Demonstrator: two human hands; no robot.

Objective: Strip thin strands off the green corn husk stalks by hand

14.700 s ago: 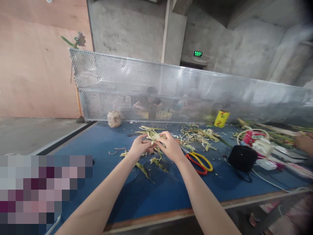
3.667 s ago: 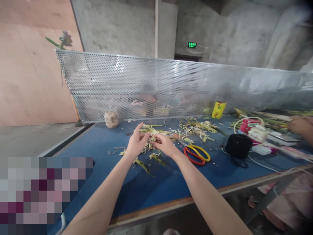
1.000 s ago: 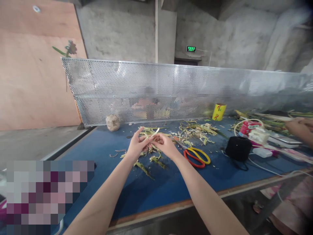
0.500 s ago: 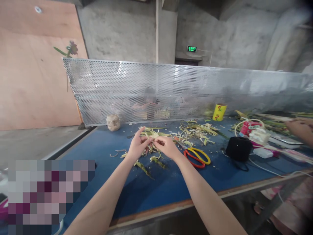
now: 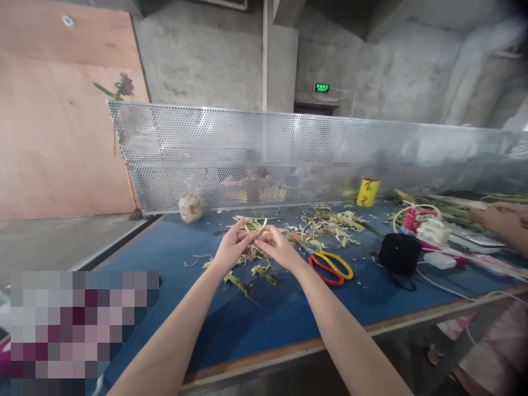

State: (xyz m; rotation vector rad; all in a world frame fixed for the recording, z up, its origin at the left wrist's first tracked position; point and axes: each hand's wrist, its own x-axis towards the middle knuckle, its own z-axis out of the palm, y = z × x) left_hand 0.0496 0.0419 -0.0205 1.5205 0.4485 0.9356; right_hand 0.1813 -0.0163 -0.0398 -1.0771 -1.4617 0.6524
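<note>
My left hand [image 5: 232,248] and my right hand [image 5: 277,247] meet over the blue table, their fingertips almost touching. A thin pale plant strip [image 5: 264,224] curves up between them, pinched in the fingers of both hands. Its lower end is hidden behind my fingers. Under and behind my hands lie pale green plant scraps [image 5: 330,221]. Two greenish frayed plant pieces, one of them a spiky stalk [image 5: 240,286], rest below my wrists. Scissors with one red and one yellow handle [image 5: 332,267] lie to the right of my right hand.
A perforated metal screen [image 5: 231,135] stands along the back edge. A whitish lump [image 5: 190,209] and a yellow roll [image 5: 368,192] sit before it. To the right are a black spool [image 5: 399,253], a red packet [image 5: 416,219], cords and a co-worker's hands [image 5: 505,215].
The pale strip now stands up in a curve between my fingers. My right fingers have lifted and bent slightly. The view has shifted a little.
</note>
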